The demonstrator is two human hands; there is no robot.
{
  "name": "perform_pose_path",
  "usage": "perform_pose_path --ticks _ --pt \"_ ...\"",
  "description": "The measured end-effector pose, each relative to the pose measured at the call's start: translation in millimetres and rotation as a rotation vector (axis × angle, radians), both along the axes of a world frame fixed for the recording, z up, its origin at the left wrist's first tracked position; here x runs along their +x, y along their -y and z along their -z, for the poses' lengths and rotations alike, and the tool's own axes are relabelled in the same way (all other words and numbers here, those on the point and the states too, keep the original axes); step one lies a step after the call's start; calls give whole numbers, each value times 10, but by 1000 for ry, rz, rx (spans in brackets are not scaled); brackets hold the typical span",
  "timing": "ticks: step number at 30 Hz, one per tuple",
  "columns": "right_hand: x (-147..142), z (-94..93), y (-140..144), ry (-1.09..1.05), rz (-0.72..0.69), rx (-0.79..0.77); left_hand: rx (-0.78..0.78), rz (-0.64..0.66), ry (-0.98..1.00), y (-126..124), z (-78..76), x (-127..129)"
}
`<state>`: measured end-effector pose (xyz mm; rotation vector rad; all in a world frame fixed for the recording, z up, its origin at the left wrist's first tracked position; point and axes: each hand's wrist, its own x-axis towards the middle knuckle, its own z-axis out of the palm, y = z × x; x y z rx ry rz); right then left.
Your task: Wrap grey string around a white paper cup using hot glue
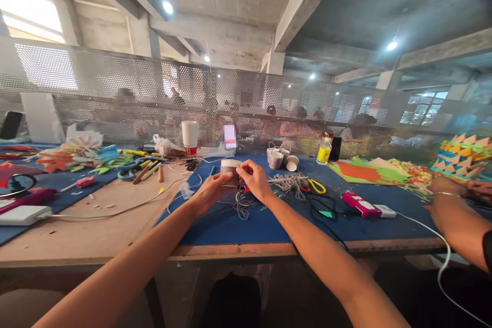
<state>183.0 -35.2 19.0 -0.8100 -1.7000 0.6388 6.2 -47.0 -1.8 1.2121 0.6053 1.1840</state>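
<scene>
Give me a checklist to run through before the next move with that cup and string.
1. Left hand holds the cup: ok.
2. Right hand at the cup's side, fingers pinched: ok; what they pinch, cannot tell.
3. String lies loose on the blue mat under the hands: ok.
4. Yellow scissors lie right of the hands on the mat: ok.
5. Another person's hand at the far right, apart from the cup: ok.
6. String wound tight on the cup: cannot tell.
</scene>
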Motion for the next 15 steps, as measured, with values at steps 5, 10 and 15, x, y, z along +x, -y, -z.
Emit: perform_pose_path --ticks 5,10,15 --pt "10 -4 -3 -11 -24 -3 6 0 -11 14 -8 -3" --pt "15 3 -22 -6 -21 -25 7 3 -22 -4 4 -12" --pt "17 17 -49 -60 -42 -51 -16 12 4 -5 -6 -15"
